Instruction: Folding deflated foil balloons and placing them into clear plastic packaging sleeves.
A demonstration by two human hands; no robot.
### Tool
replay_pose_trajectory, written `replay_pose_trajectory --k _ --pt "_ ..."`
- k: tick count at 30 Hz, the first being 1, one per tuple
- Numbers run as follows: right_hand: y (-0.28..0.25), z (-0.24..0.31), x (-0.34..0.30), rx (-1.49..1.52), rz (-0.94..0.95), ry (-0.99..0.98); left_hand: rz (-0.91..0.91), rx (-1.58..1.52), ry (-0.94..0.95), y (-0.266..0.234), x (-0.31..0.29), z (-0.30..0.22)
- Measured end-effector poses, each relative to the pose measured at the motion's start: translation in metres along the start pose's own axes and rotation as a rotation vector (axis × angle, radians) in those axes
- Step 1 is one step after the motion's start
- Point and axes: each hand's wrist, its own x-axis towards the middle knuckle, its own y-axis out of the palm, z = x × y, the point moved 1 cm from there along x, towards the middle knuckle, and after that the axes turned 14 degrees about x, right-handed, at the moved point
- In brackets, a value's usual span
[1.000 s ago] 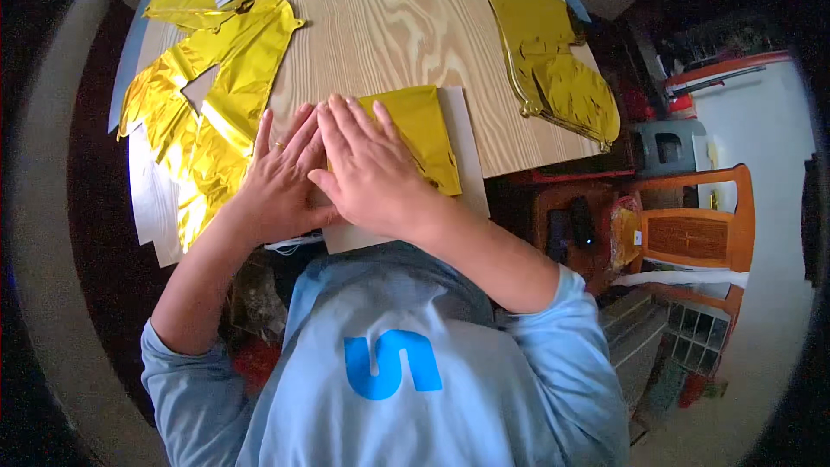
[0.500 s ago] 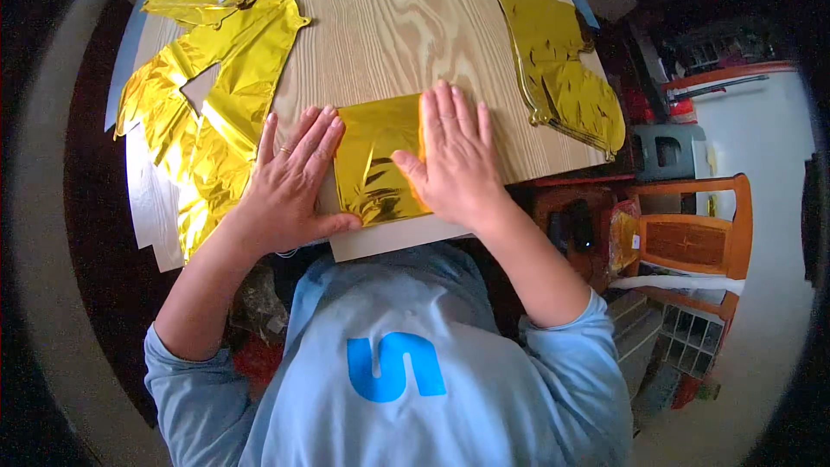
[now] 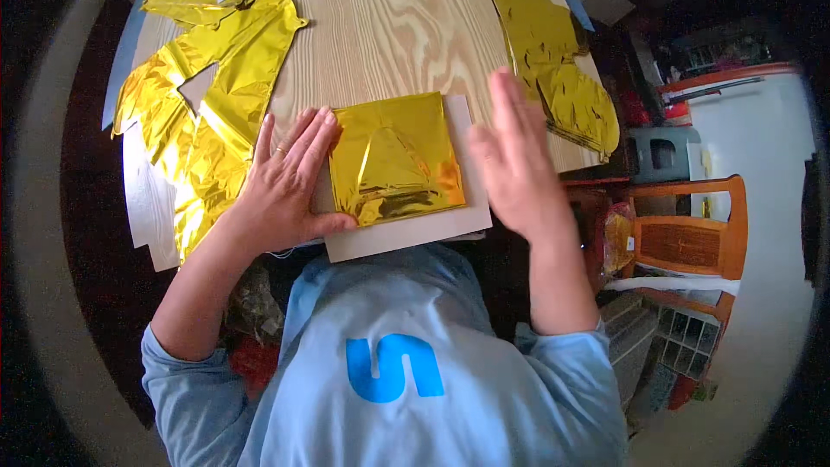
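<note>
A folded square of shiny gold foil [image 3: 398, 151] lies on a pale card [image 3: 474, 164] at the near edge of the wooden table [image 3: 372, 35]. The left hand [image 3: 292, 175] lies flat, palm down, at the left side of the square, with its fingers straight and its thumb stuck out by the bottom corner. It grips nothing. The right hand [image 3: 519, 156] is a bit blurry, just right of the card and apart from the foil square. Its fingers are straight and it holds nothing. Big crinkly gold foil [image 3: 246, 60] lies on the left, and more flat gold foil [image 3: 562, 69] lies on the right.
</note>
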Motion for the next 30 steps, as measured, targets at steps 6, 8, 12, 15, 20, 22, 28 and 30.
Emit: replay_pose_trajectory --k 6,8,12,15,20,22,28,30 --pt "0.076 0.023 0.008 -0.119 0.18 -0.06 -0.034 0.023 0.023 0.002 -0.001 0.001" --pt "0.094 0.011 0.007 -0.144 0.177 -0.055 -0.038 0.036 0.019 0.004 -0.001 0.001" --pt "0.096 0.004 0.012 -0.155 0.197 -0.078 -0.035 -0.019 -0.015 0.001 0.0 0.002" --pt "0.096 -0.003 0.023 -0.187 0.214 -0.084 -0.054 -0.002 -0.019 0.002 0.007 0.007" --pt "0.092 0.0 0.027 -0.237 0.231 -0.049 -0.04 -0.004 -0.035 0.001 0.01 0.007" --pt "0.091 0.001 0.026 -0.27 0.22 -0.032 -0.033 -0.01 -0.04 0.0 0.01 0.007" --pt "0.091 0.002 0.026 -0.272 0.207 -0.019 -0.016 -0.025 -0.162 -0.013 0.016 -0.001" --pt "0.09 0.003 0.028 -0.268 0.251 0.041 -0.064 0.004 -0.249 -0.021 0.03 -0.021"
